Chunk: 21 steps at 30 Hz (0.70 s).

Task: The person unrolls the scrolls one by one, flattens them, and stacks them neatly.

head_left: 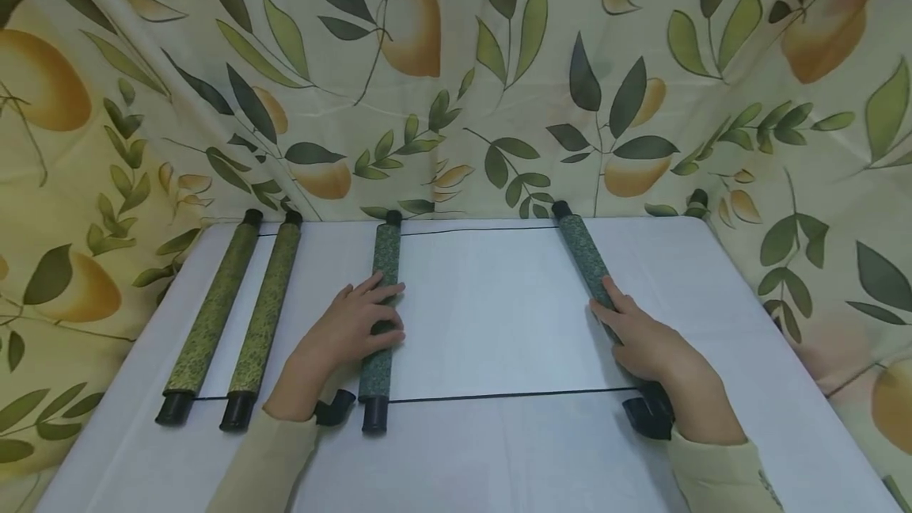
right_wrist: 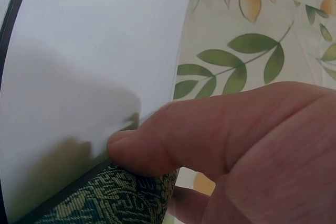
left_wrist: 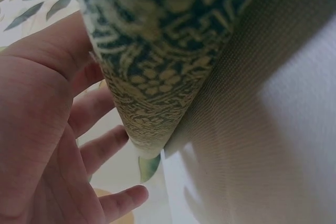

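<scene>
A hanging scroll with a white sheet (head_left: pixel 492 315), edged by thin black lines, lies spread between two rolls covered in blue-green patterned cloth. My left hand (head_left: pixel 363 321) lies over the left roll (head_left: pixel 382 374), its fingers and thumb bent around it; the left wrist view shows the patterned cloth (left_wrist: pixel 157 77) close up beside the fingers. With my right hand (head_left: pixel 644 339) I grip the slanted right roll (head_left: pixel 580 248). In the right wrist view the thumb (right_wrist: pixel 152 140) presses on the roll's inner edge, and most of the other fingers are hidden.
To the left, a second scroll with two yellow-green rolls (head_left: pixel 214 319) (head_left: pixel 267 315) lies with a narrow white strip between them. Black knobs cap the roll ends. All rest on a white-covered table (head_left: pixel 499 457). Behind hangs a leaf-and-fruit patterned cloth (head_left: pixel 442 125).
</scene>
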Tool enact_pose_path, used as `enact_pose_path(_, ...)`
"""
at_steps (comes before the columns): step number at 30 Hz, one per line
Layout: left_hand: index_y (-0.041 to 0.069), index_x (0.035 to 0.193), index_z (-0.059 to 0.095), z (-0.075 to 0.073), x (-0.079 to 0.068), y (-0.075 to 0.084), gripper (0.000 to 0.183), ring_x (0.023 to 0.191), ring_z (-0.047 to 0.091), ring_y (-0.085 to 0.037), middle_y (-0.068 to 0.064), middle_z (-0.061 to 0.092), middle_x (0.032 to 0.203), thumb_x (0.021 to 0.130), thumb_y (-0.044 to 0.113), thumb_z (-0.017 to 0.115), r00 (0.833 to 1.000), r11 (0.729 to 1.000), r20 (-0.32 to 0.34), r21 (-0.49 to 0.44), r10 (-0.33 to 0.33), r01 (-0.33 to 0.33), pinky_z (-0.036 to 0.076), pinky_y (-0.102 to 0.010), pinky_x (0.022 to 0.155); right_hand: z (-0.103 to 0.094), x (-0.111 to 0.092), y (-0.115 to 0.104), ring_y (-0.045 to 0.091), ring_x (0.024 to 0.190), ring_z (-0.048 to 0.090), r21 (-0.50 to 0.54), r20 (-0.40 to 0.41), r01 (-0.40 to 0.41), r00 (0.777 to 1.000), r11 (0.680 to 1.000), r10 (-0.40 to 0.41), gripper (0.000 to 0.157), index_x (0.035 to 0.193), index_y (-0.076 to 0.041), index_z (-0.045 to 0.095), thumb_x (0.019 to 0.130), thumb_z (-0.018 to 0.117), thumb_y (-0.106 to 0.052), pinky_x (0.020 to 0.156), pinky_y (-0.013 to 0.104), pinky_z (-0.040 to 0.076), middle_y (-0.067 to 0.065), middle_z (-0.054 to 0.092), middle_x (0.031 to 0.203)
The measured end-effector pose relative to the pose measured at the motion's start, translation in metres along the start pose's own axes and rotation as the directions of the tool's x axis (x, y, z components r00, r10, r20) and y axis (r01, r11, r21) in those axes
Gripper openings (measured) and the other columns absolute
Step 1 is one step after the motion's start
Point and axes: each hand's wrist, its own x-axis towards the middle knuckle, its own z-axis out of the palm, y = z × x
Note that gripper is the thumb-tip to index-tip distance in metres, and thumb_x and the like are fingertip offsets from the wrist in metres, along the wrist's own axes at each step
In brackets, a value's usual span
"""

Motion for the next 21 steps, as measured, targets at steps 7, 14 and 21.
enact_pose_path(7, 0.030, 0.092, 0.076, 0.0009, 0.0012, 0.0000, 0.013, 0.148, 0.028, -0.038, -0.002, 0.054, 0.147, 0.088, 0.043, 0.074, 1.000, 1.000, -0.002, 0.010, -0.003, 0.003, 0.029, -0.073, 0.105, -0.0011, -0.0038, 0.0005, 0.056, 0.144, 0.016, 0.012, -0.001, -0.020, 1.000, 1.000, 0.020, 0.069, 0.150, 0.002, 0.038, 0.084, 0.054, 0.009, 0.101, 0.072, 0.035, 0.022, 0.000, 0.165)
enact_pose_path(14, 0.029, 0.095, 0.076, 0.0007, 0.0008, 0.0002, 0.015, 0.147, 0.031, -0.038, -0.002, 0.055, 0.145, 0.089, 0.042, 0.073, 1.000, 1.000, -0.014, 0.003, -0.003, 0.003, 0.030, -0.073, 0.105, -0.0019, -0.0048, 0.0021, 0.056, 0.143, 0.019, 0.018, 0.003, -0.018, 1.000, 1.000, 0.018, 0.069, 0.151, 0.002, 0.036, 0.085, 0.053, 0.008, 0.102, 0.070, 0.035, 0.025, -0.001, 0.165)
enact_pose_path(21, 0.027, 0.101, 0.079, 0.0003, 0.0000, 0.0003, 0.017, 0.147, 0.031, -0.037, -0.001, 0.056, 0.144, 0.091, 0.038, 0.072, 1.000, 1.000, -0.020, 0.001, -0.011, 0.011, 0.030, -0.073, 0.105, -0.0031, -0.0028, 0.0038, 0.057, 0.143, 0.016, 0.023, -0.002, 0.001, 1.000, 1.000, -0.001, 0.070, 0.151, 0.004, 0.035, 0.084, 0.052, 0.009, 0.104, 0.073, 0.030, 0.022, 0.004, 0.165)
